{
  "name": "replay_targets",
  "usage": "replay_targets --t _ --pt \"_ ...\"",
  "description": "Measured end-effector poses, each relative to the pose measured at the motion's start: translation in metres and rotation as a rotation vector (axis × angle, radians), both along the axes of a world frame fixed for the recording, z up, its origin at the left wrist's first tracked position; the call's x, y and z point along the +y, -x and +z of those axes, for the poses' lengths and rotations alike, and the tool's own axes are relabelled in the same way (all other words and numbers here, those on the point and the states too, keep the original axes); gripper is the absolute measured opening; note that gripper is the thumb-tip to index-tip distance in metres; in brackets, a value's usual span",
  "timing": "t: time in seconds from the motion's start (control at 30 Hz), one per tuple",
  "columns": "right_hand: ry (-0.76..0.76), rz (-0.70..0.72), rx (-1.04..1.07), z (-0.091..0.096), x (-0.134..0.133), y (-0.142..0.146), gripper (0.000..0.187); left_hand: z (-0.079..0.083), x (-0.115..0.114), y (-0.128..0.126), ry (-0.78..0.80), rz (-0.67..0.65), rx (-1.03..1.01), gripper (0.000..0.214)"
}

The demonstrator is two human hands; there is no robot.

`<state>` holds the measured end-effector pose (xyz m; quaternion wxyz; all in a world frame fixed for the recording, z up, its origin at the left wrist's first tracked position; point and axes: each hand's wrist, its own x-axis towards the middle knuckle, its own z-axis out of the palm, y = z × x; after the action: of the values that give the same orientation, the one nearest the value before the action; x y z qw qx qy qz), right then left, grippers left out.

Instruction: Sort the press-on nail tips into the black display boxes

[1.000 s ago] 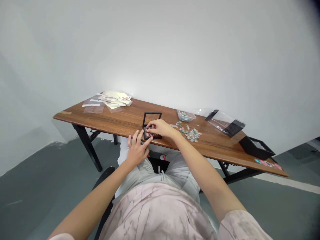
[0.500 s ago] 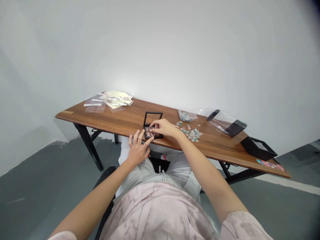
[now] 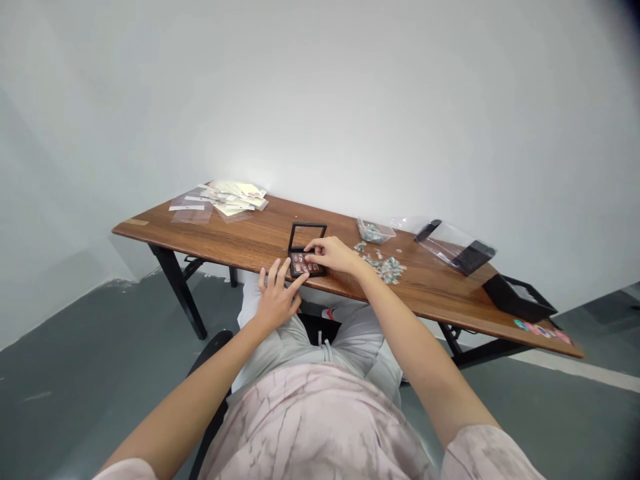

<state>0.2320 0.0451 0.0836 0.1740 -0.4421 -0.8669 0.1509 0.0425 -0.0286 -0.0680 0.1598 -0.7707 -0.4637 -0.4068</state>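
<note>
A small black case (image 3: 303,261) with an open, clear-windowed lid stands near the front edge of the wooden table (image 3: 250,237). Small pale pieces lie in its tray. My right hand (image 3: 333,254) rests over the tray's right side with fingertips pinched together on the pieces; what they hold is too small to name. My left hand (image 3: 277,297) sits at the table's front edge just left of the case, fingers spread, index tip touching the case's corner. A scatter of small greenish and white pieces (image 3: 385,265) lies right of my right hand.
A clear tub of pieces (image 3: 375,232) stands behind the scatter. Clear bags with black inserts (image 3: 457,247) and a black tray (image 3: 517,298) lie to the right, coloured bits (image 3: 540,329) at the far right corner. Papers and clear sleeves (image 3: 225,198) cover the far left corner.
My right hand has shifted slightly right over the tray, uncovering more of its pieces. My left hand has stayed at the table's edge. The view has shifted a little.
</note>
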Motion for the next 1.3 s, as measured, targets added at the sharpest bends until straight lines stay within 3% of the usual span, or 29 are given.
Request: replay_targets --t 1.3 --pt "0.017 0.020 0.007 -0.003 0.002 -0.015 0.019 0.002 -0.002 -0.001 0.043 -0.006 -0.004 0.057"
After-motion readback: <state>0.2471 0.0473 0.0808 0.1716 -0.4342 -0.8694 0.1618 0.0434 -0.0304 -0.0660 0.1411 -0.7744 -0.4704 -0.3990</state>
